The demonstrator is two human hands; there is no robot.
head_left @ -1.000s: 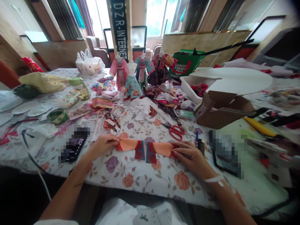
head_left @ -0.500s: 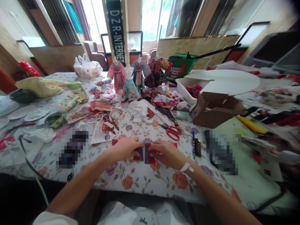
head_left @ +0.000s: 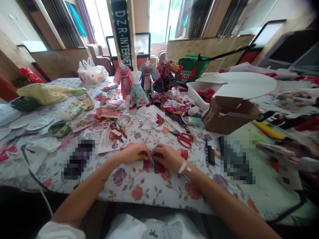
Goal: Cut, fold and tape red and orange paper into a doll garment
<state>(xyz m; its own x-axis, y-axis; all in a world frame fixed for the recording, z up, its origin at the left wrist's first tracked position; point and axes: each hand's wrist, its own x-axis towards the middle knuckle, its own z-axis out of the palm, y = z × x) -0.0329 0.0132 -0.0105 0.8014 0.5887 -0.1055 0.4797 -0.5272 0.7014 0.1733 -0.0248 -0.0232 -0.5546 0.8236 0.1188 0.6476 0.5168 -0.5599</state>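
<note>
Both hands sit close together at the middle of the floral tablecloth point(head_left: 139, 189). My left hand point(head_left: 133, 153) and my right hand point(head_left: 165, 157) pinch a small folded doll garment point(head_left: 154, 166) of orange, red and blue fabric. Their fingers meet over it and hide most of the cloth. Only its dark red and blue panels show below my fingertips, and a red cuff point(head_left: 184, 154) sticks out to the right of my right hand. A white strip is wrapped around my right wrist.
Red-handled scissors point(head_left: 185, 140) lie just beyond my right hand. Dressed doll mannequins point(head_left: 137, 88) stand at the back among fabric scraps. A cardboard box point(head_left: 224, 116), white tray point(head_left: 196, 94) and glue gun point(head_left: 286, 159) are on the right. A blurred phone point(head_left: 78, 159) lies left.
The garment's orange sleeves, spread flat a second ago, are now folded inward. My hands have moved together over its centre, and the view has shifted slightly.
</note>
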